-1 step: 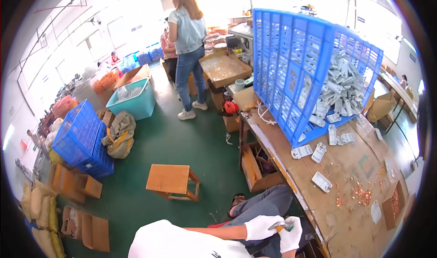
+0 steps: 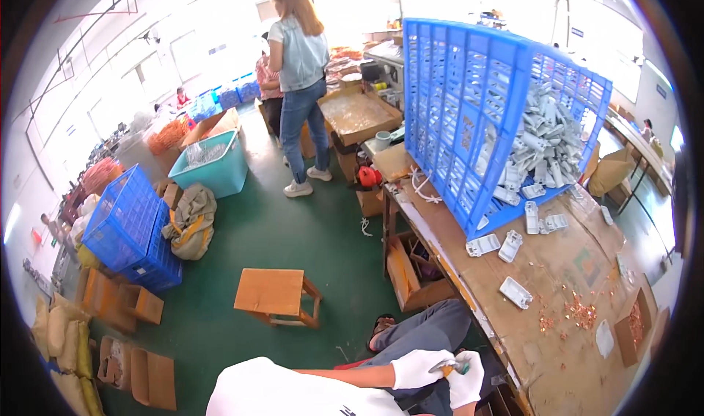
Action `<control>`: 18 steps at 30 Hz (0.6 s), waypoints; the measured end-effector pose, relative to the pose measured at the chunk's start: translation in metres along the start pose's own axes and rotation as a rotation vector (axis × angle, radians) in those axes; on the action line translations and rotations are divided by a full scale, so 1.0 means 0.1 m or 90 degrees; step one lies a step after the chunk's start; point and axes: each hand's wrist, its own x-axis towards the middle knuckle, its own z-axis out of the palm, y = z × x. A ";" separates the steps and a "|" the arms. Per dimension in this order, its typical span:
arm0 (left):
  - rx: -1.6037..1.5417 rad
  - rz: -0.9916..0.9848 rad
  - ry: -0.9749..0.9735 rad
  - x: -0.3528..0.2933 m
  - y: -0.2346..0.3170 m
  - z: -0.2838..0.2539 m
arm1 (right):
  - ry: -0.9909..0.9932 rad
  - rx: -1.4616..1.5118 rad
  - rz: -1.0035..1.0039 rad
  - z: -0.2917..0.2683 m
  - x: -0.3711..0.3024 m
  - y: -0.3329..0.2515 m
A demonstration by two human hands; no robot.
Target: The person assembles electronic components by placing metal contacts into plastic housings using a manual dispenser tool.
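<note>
My left hand and my right hand, both in white gloves, meet above my lap beside the table edge. Their fingers are closed around a small item with grey, orange and green parts; it is too small and covered to name, and I cannot tell whether it is one piece or several. Nearest on the table lies a white plastic housing, open side up. More such housings lie in front of a tipped blue crate, which holds a heap of them.
Small copper-coloured parts lie scattered on the table near a cardboard box. A wooden stool stands on the green floor. Blue crates and a turquoise tub are at left. A person stands ahead.
The whole view has shifted slightly. My hands stay together around the small item.
</note>
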 end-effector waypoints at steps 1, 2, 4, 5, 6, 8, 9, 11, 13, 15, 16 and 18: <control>-0.009 -0.016 -0.017 -0.05 0.00 0.01 | -0.014 0.008 -0.015 -0.01 0.00 0.13; 0.003 -0.001 -0.022 -0.09 -0.08 0.05 | -0.012 0.000 0.005 0.02 -0.04 0.14; 0.028 -0.032 -0.055 -0.13 -0.17 0.10 | 0.015 -0.023 0.024 0.06 -0.07 0.24; 0.001 -0.031 -0.040 -0.15 -0.23 0.12 | 0.033 -0.037 0.023 0.10 -0.06 0.32; -0.021 -0.093 -0.066 -0.12 -0.16 0.07 | 0.048 -0.102 0.020 0.13 -0.05 0.34; -0.045 -0.173 -0.085 -0.10 -0.33 0.09 | 0.023 -0.071 0.022 0.15 0.04 0.43; -0.041 -0.162 -0.072 -0.07 -0.38 0.08 | 0.020 -0.076 0.000 0.15 0.09 0.42; -0.001 -0.070 -0.013 -0.03 -0.44 0.09 | 0.017 -0.034 0.012 0.16 0.12 0.30; -0.021 -0.073 0.003 0.05 -0.49 0.10 | 0.029 0.035 0.050 0.15 0.24 0.41; -0.036 -0.093 0.018 0.09 -0.41 0.10 | 0.039 0.087 0.106 0.14 0.24 0.26; -0.031 -0.075 0.050 0.13 -0.45 0.17 | 0.051 0.106 0.095 0.14 0.29 0.34; -0.027 -0.130 0.090 0.19 -0.53 0.36 | 0.133 0.037 0.028 0.14 0.37 0.60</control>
